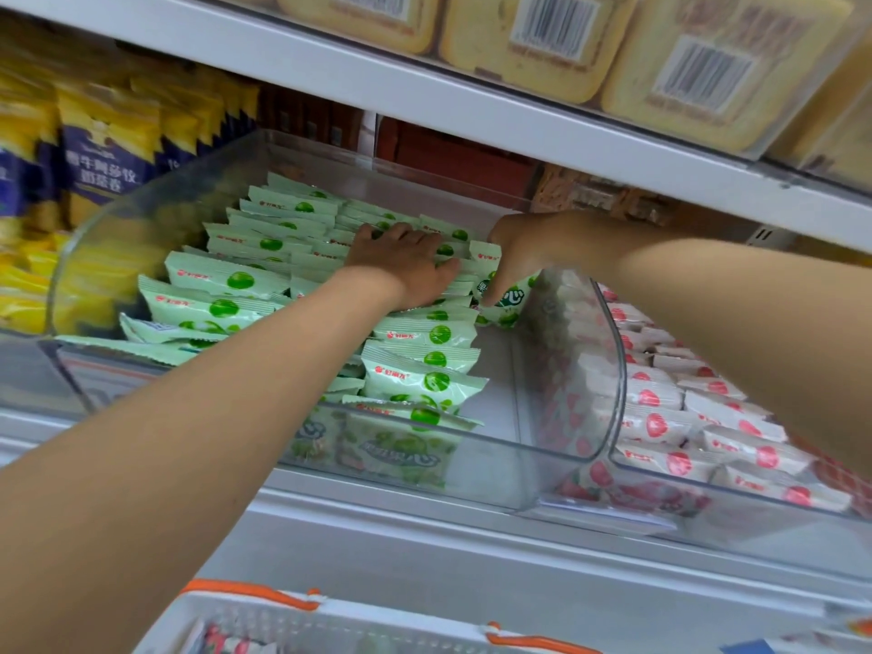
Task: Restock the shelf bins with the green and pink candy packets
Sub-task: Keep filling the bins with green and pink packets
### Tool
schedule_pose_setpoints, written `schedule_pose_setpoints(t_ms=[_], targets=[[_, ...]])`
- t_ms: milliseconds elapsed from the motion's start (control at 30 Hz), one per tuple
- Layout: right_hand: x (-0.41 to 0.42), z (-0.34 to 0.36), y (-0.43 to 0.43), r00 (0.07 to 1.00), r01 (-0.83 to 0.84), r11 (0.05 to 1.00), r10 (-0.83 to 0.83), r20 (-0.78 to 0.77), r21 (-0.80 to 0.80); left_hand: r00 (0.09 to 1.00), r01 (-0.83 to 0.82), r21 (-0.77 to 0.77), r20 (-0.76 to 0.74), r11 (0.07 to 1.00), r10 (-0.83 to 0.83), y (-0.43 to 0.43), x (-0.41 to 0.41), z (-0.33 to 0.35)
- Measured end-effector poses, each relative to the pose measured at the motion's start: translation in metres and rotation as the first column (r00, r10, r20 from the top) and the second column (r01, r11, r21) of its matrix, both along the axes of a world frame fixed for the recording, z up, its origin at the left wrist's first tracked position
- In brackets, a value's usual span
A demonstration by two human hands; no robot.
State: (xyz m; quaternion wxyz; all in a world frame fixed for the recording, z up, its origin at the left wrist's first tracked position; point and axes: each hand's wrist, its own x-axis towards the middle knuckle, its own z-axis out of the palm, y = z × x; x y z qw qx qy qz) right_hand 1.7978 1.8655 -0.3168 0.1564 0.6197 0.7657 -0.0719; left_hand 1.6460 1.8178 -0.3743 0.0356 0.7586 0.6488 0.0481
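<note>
A clear plastic bin (pixel 533 446) on the shelf holds rows of green candy packets (pixel 226 276). My left hand (pixel 406 266) lies flat with straight fingers on top of the packets in the bin's back middle. My right hand (pixel 519 257) reaches in from the right and grips one green packet (pixel 507 302), held upright at the right end of the rows. To the right, a second clear bin (pixel 708 500) is filled with pink candy packets (pixel 660 398).
A white basket with orange trim (pixel 264 611) sits below, with pink packets inside. Yellow and blue bags (pixel 104 148) stand left of the green bin. The shelf above (pixel 424 87) carries yellow boxed goods. Bare bin floor shows at the green bin's right side.
</note>
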Motion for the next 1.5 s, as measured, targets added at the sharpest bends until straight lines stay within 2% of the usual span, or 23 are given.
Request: schedule_pose_setpoints(t_ms=[200,367,467,567,633,700,833,1100,1200,1233,1267,1333,1367,1400,1500], targets=[[0.001,-0.019,-0.017,0.995,-0.083,0.985,0.075,0.059,0.154,1.000,0.000,0.006,0.000,1.000,0.000,0.001,-0.001,-0.001],[-0.007,-0.019,-0.016,0.988,-0.016,0.962,-0.027,0.152,0.274,1.000,0.005,0.008,0.005,1.000,-0.005,0.000,-0.002,0.000],[-0.009,-0.012,-0.015,0.989,0.026,0.974,-0.057,0.133,0.224,1.000,0.008,0.006,0.004,1.000,-0.008,-0.001,-0.002,-0.001],[-0.008,0.004,-0.016,0.992,0.127,0.990,-0.127,-0.013,0.068,1.000,0.007,0.006,0.009,1.000,-0.007,0.001,-0.001,-0.001],[-0.003,0.008,-0.015,0.978,0.179,0.983,-0.174,-0.119,0.036,1.000,0.011,0.003,0.011,1.000,-0.011,0.002,-0.001,-0.002],[0.001,0.006,-0.013,0.977,0.167,0.981,-0.151,-0.152,0.100,1.000,0.014,0.010,0.006,1.000,-0.014,0.003,-0.002,-0.002],[0.002,-0.002,-0.011,0.993,0.094,0.952,-0.067,-0.099,0.290,1.000,0.010,0.007,0.003,1.000,-0.010,0.001,-0.002,-0.002],[0.005,-0.007,-0.010,0.999,-0.020,0.928,0.032,-0.026,0.372,1.000,0.007,-0.001,0.000,1.000,-0.007,0.000,-0.002,0.000],[0.003,-0.002,-0.016,0.998,-0.011,0.911,0.037,-0.055,0.412,1.000,0.007,0.003,-0.004,1.000,-0.007,0.001,-0.002,-0.001],[0.002,0.001,-0.019,0.998,-0.006,0.924,0.031,-0.058,0.383,1.000,0.005,0.001,-0.003,1.000,-0.005,0.001,-0.002,-0.001],[0.002,0.005,-0.020,0.998,0.009,0.959,0.010,-0.067,0.284,1.000,0.003,0.000,-0.005,1.000,-0.003,0.001,-0.002,-0.001],[0.002,0.010,-0.022,0.992,0.073,0.993,-0.082,-0.097,-0.093,1.000,-0.002,-0.001,-0.009,1.000,0.002,0.001,0.000,-0.001],[0.002,0.011,-0.021,0.987,0.095,0.956,-0.126,-0.096,-0.277,1.000,-0.002,0.000,-0.009,1.000,0.002,0.001,0.000,0.000],[0.002,0.011,-0.020,0.984,0.105,0.917,-0.152,-0.093,-0.385,1.000,-0.002,0.000,-0.009,1.000,0.002,0.001,0.000,0.000],[0.000,0.007,-0.012,0.973,0.105,0.916,-0.174,-0.149,-0.386,1.000,-0.001,-0.001,-0.008,1.000,0.001,0.001,-0.001,0.000]])
